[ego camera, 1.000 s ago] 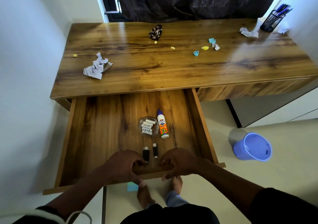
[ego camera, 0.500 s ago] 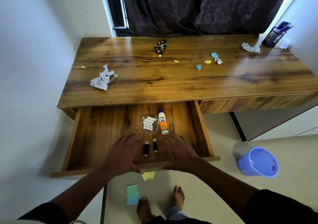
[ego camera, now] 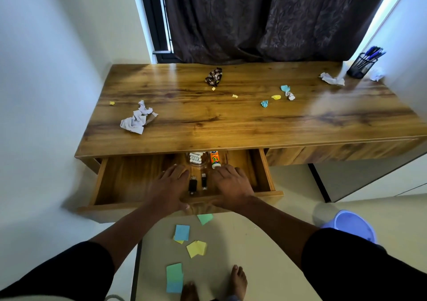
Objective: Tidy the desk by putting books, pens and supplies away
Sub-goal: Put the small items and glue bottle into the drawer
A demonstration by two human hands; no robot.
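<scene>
The wooden drawer [ego camera: 111,185] under the desk [ego camera: 231,125] stands partly open. My left hand [ego camera: 168,187] and my right hand [ego camera: 231,185] lie flat over its front edge, fingers straight, palms pressing the front panel. Between them lie two small black USB sticks [ego camera: 193,185]. Further in, half under the desk top, sit a clear dish of white pieces [ego camera: 196,158] and an orange-and-white glue bottle [ego camera: 215,159]. On the desk lie crumpled white paper [ego camera: 136,120], a brown wrapper [ego camera: 213,76] and small coloured scraps [ego camera: 276,97].
A black mesh pen holder [ego camera: 360,63] with blue pens stands at the desk's back right, beside more crumpled paper [ego camera: 331,79]. Coloured sticky notes [ego camera: 196,248] lie on the floor by my bare feet. A blue bin [ego camera: 351,225] stands on the floor at the right. Walls close in on the left and the right.
The drawer has slid inward under the desk. Both hands went from curled over the front edge to flat with straight fingers. The view has pulled back, showing more floor.
</scene>
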